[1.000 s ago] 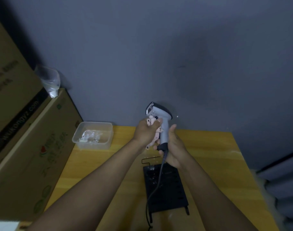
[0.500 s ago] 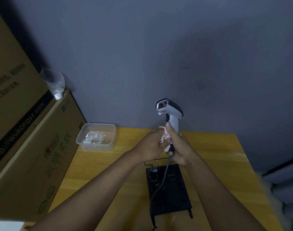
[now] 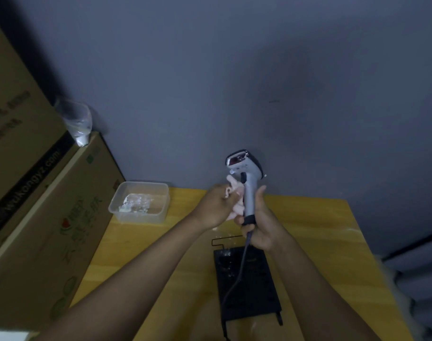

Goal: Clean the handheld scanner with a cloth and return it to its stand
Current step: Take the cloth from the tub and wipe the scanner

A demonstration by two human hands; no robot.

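Note:
I hold the grey handheld scanner (image 3: 247, 178) upright above the wooden table (image 3: 320, 230), its red window facing left. My right hand (image 3: 261, 222) grips the lower handle, where the dark cable (image 3: 237, 274) leaves and hangs down. My left hand (image 3: 216, 205) is closed on a pale pink cloth (image 3: 235, 200) and presses it against the left side of the handle. The black stand (image 3: 249, 291) lies flat on the table below both hands, with a thin wire bracket at its far end.
A clear plastic tub (image 3: 140, 204) with crumpled white material sits at the table's back left. Large cardboard boxes (image 3: 37, 205) line the left edge, with a plastic bag (image 3: 77, 124) on top. A grey wall stands behind the table.
The cloth in my left hand slid from the scanner's head down to the handle, and now sits a little higher. The scanner shifted slightly right and stayed upright in my right hand.

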